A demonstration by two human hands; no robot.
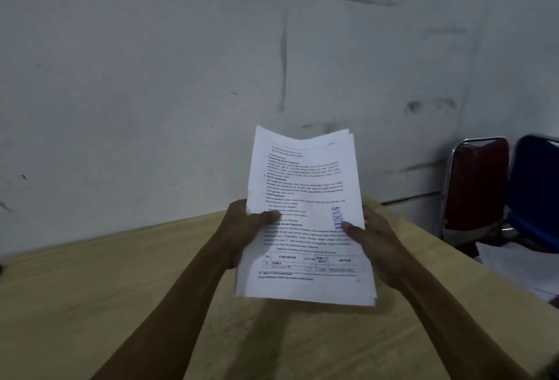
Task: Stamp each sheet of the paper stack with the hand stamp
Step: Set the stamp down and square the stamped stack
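Both hands hold the paper stack up in front of the person, above the light wooden desk, its lower edge raised off the surface and its top edge tilted away toward the wall. The left hand grips the stack's left edge, thumb laid across the printed face and the other fingers hidden behind the sheets. The right hand grips the right edge in the same way, its thumb pressing on the top sheet just below a blue stamp mark that runs vertically near that side. The top sheet carries paragraphs of black printed text and, near its lower end, a table with a header row. The stack's upper edge sags slightly in the middle, and the sheets are a little fanned at the right and bottom edges.

Behind the desk rises a scuffed grey-white wall. To the right stand a red chair with a chrome frame and, just beside it, a blue chair.
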